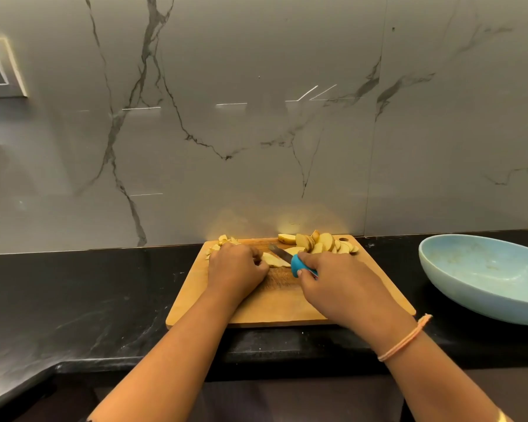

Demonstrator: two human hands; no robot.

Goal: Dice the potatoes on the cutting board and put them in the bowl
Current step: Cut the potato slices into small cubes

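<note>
Right now, the fingers (257, 254) of the left hand (237, 268) are curled down onto a potato piece (274, 261) near the middle of the cutting board (287, 309), pinning it there. The right hand (336, 278) wraps its fingers (310, 257) round the blue handle of a knife (282, 254), whose blade points toward eleven o'clock and lies against that piece. Sliced potatoes (323, 243) are heaped at the board's one o'clock corner. Small cut bits (223, 240) sit at its eleven o'clock corner, partly hidden by the left hand. At three o'clock from the board, well apart, a pale blue bowl (482, 278) rests on the black counter (89, 300).
</note>
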